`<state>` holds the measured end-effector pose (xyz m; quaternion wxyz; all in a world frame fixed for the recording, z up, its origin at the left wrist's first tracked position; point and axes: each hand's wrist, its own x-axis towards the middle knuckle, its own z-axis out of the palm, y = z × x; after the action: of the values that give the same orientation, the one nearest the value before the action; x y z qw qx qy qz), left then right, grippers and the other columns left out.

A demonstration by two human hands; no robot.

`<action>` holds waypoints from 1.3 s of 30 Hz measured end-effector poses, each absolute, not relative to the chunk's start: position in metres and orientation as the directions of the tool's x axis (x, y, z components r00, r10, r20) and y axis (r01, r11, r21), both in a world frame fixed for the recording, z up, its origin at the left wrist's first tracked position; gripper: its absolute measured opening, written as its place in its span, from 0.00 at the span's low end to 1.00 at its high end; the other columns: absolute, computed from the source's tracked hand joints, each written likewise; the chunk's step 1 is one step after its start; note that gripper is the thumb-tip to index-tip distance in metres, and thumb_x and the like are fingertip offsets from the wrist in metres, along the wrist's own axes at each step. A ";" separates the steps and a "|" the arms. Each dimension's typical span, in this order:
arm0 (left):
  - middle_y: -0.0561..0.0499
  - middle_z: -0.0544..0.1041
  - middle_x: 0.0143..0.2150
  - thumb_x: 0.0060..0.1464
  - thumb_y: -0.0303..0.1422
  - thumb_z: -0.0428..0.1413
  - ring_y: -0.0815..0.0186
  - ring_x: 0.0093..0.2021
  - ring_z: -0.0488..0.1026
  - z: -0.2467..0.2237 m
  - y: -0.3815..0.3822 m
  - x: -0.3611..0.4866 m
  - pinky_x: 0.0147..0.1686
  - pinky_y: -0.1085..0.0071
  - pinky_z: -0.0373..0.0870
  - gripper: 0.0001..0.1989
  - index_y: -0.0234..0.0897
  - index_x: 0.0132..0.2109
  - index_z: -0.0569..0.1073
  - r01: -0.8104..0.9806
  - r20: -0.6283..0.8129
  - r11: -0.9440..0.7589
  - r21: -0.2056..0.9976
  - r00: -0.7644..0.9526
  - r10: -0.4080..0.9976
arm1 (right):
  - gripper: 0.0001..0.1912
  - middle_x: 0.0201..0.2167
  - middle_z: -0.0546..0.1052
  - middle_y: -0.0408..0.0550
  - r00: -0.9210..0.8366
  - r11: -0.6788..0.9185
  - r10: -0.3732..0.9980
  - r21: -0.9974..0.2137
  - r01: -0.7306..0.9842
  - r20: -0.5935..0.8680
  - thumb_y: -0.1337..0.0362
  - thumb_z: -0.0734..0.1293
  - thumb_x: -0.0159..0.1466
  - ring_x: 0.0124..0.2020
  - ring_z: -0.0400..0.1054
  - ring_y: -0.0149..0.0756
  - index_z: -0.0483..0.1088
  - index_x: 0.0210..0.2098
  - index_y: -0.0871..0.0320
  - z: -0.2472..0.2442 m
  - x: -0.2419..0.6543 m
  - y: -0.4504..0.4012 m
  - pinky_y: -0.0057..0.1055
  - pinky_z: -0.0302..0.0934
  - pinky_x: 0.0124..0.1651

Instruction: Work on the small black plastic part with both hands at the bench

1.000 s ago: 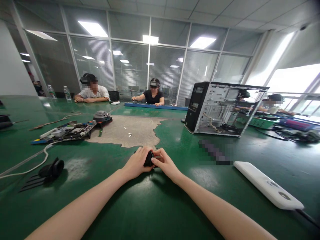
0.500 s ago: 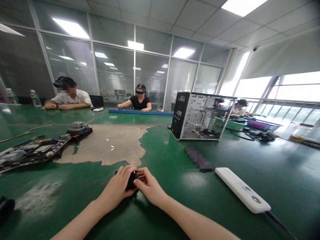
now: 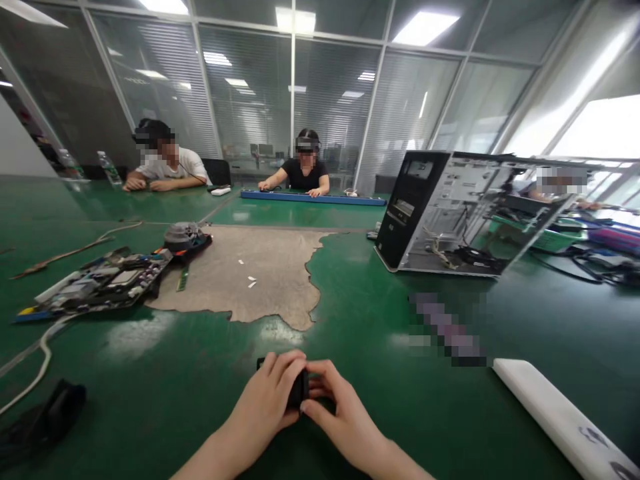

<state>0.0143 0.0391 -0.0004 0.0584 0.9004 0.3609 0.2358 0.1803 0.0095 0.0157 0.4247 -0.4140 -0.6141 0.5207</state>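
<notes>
A small black boxy object (image 3: 299, 389) is between my hands, low over the green table in front of me; most of it is covered by fingers, so its kind does not show. My left hand (image 3: 270, 395) is closed around it from the left, fingers over its top and thumb beneath. From the right, my right hand (image 3: 339, 401) pinches its near end with thumb and fingertips. Beyond the hands lies a worn beige patch (image 3: 250, 267) of tabletop bearing several white scraps.
At left lie a circuit board (image 3: 110, 280), a round fan (image 3: 183, 237), a pale cable (image 3: 45, 347) and a black item (image 3: 55, 413). An open computer case (image 3: 415, 213) stands right, near a white power bank-like bar (image 3: 555, 407). Two people (image 3: 305, 170) sit opposite; another is partly hidden at right.
My view has turned left and tilted down, so the table things appear shifted right. Both hands keep hold of the black object, with little change in grip.
</notes>
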 end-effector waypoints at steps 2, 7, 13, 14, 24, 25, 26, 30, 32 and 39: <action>0.44 0.64 0.52 0.37 0.20 0.55 0.53 0.47 0.63 -0.004 0.038 0.015 0.45 0.53 0.64 0.38 0.41 0.55 0.48 0.624 0.362 -0.732 0.274 0.638 0.680 | 0.21 0.44 0.68 0.46 -0.314 0.116 0.946 -0.990 0.085 0.083 0.76 0.63 0.53 0.44 0.65 0.35 0.62 0.44 0.51 0.013 0.183 0.010 0.35 0.61 0.48; 0.43 0.65 0.50 0.36 0.22 0.58 0.53 0.44 0.66 -0.015 0.035 0.016 0.44 0.52 0.64 0.41 0.39 0.55 0.46 0.614 0.362 -0.743 0.267 0.650 0.668 | 0.24 0.45 0.67 0.46 -0.388 0.156 0.916 -0.980 0.120 0.098 0.77 0.63 0.52 0.46 0.64 0.37 0.62 0.45 0.49 0.006 0.185 0.008 0.34 0.62 0.46; 0.46 0.63 0.51 0.41 0.23 0.56 0.55 0.49 0.61 0.004 0.036 0.013 0.46 0.55 0.62 0.35 0.40 0.54 0.50 0.621 0.372 -0.729 0.290 0.629 0.683 | 0.12 0.41 0.68 0.46 -0.301 0.143 0.946 -0.988 0.053 0.121 0.69 0.62 0.57 0.42 0.65 0.35 0.63 0.40 0.53 0.012 0.178 0.008 0.35 0.62 0.45; 0.47 0.62 0.51 0.41 0.23 0.56 0.55 0.49 0.61 0.007 0.035 0.013 0.46 0.57 0.62 0.33 0.40 0.54 0.50 0.616 0.382 -0.731 0.295 0.625 0.681 | 0.10 0.39 0.68 0.45 -0.302 0.132 0.946 -0.991 0.028 0.118 0.67 0.62 0.57 0.39 0.66 0.34 0.62 0.39 0.53 0.012 0.177 0.008 0.34 0.63 0.42; 0.49 0.63 0.48 0.41 0.27 0.58 0.60 0.45 0.61 0.014 0.029 0.018 0.42 0.63 0.63 0.27 0.39 0.48 0.56 0.652 0.446 -0.689 0.317 0.538 0.715 | 0.14 0.38 0.67 0.46 -0.288 0.154 0.946 -0.988 0.002 0.147 0.60 0.64 0.55 0.33 0.66 0.31 0.61 0.40 0.56 0.011 0.174 0.013 0.32 0.63 0.37; 0.49 0.63 0.48 0.40 0.27 0.58 0.60 0.45 0.61 0.014 0.030 0.018 0.42 0.63 0.63 0.28 0.39 0.49 0.56 0.653 0.453 -0.687 0.318 0.532 0.715 | 0.14 0.38 0.68 0.45 -0.296 0.158 0.943 -0.987 -0.005 0.152 0.61 0.64 0.55 0.34 0.66 0.31 0.61 0.39 0.55 0.011 0.174 0.013 0.32 0.63 0.37; 0.49 0.63 0.48 0.40 0.26 0.58 0.60 0.45 0.61 0.013 0.031 0.017 0.42 0.63 0.63 0.29 0.39 0.49 0.55 0.648 0.453 -0.694 0.314 0.540 0.709 | 0.14 0.38 0.67 0.45 -0.306 0.164 0.938 -0.986 -0.018 0.162 0.61 0.65 0.54 0.35 0.66 0.32 0.61 0.39 0.55 0.012 0.175 0.013 0.32 0.63 0.38; 0.50 0.63 0.48 0.39 0.24 0.58 0.61 0.45 0.60 0.014 0.034 0.018 0.42 0.64 0.63 0.29 0.40 0.49 0.55 0.646 0.430 -0.690 0.326 0.549 0.717 | 0.16 0.37 0.68 0.43 -0.339 0.154 0.924 -0.984 -0.089 0.176 0.63 0.68 0.51 0.41 0.65 0.33 0.60 0.36 0.55 0.013 0.176 0.015 0.33 0.60 0.44; 0.50 0.63 0.48 0.40 0.26 0.58 0.61 0.45 0.60 0.016 0.038 0.019 0.42 0.64 0.63 0.29 0.40 0.49 0.55 0.644 0.409 -0.692 0.327 0.564 0.717 | 0.14 0.34 0.68 0.42 -0.321 0.134 0.933 -0.986 -0.102 0.160 0.62 0.68 0.51 0.38 0.65 0.32 0.60 0.35 0.55 0.014 0.176 0.019 0.32 0.60 0.42; 0.50 0.64 0.46 0.40 0.31 0.60 0.61 0.44 0.61 0.017 0.054 0.022 0.41 0.64 0.64 0.30 0.39 0.49 0.55 0.662 0.379 -0.679 0.316 0.568 0.730 | 0.12 0.33 0.68 0.43 -0.275 0.166 0.946 -0.985 -0.041 0.171 0.58 0.65 0.54 0.35 0.65 0.33 0.61 0.35 0.56 0.011 0.177 0.038 0.30 0.60 0.37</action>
<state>0.0224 0.0545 0.0170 0.0691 0.8828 0.3943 0.2457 0.1769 0.0382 0.0111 0.4702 -0.3761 -0.6015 0.5250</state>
